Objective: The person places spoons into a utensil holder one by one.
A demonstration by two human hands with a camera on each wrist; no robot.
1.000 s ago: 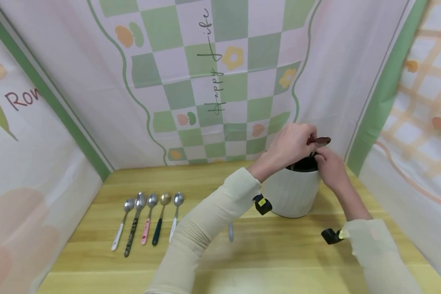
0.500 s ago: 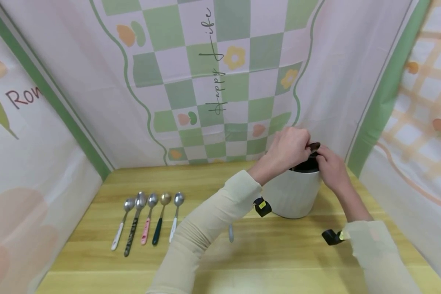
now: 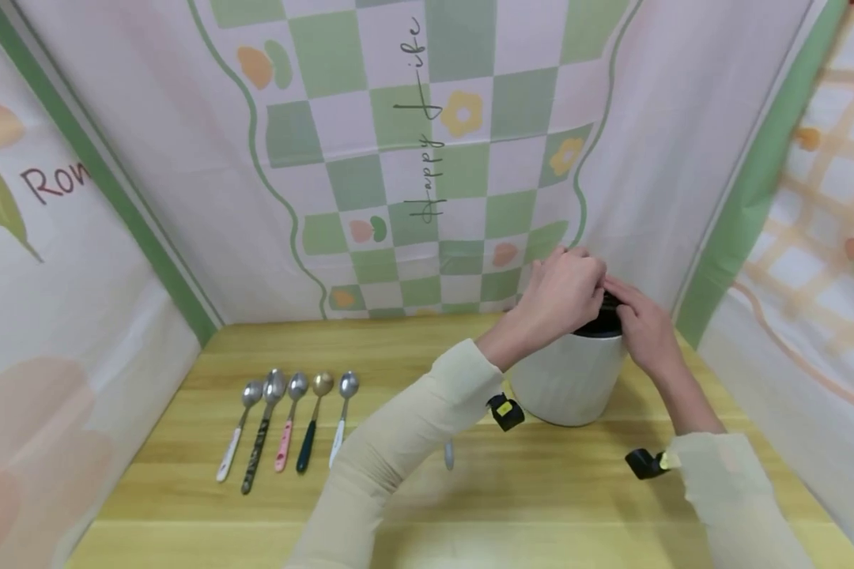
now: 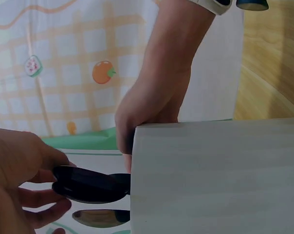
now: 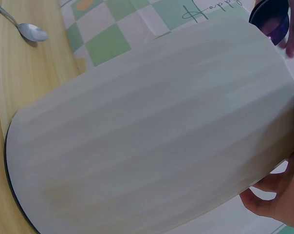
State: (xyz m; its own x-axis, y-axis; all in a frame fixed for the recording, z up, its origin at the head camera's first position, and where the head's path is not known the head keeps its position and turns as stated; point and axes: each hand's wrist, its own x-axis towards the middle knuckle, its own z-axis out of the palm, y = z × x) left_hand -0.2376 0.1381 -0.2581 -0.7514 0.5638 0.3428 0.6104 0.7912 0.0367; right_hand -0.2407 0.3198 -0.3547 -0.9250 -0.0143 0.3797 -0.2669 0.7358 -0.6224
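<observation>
At the right stands a tall white ribbed container (image 3: 569,379) with a dark inside. My left hand (image 3: 558,296) is over its mouth, the fingers curled about the bowl end of a black spoon (image 4: 91,187), thumb along the top edge in the left wrist view. That spoon's lower part is hidden in the container. Beside it another spoon bowl (image 4: 101,217) with a lighter, reflecting face sticks out. My right hand (image 3: 644,324) grips the container's right rim, with the index finger reaching toward the left hand. In the right wrist view a dark bowl (image 5: 271,22) shows at the left fingertips.
Several spoons lie in a row on the wooden table (image 3: 541,506) at the left, among them a pink-handled spoon (image 3: 283,446) and a dark-green-handled spoon (image 3: 306,446). A pale handle (image 3: 449,454) pokes out beside the left sleeve. Printed cloth (image 3: 427,158) hangs close behind the container.
My left hand has come down toward the container's mouth. The spoon bowl seen above the rim earlier has sunk and is now hidden behind the hand in the head view.
</observation>
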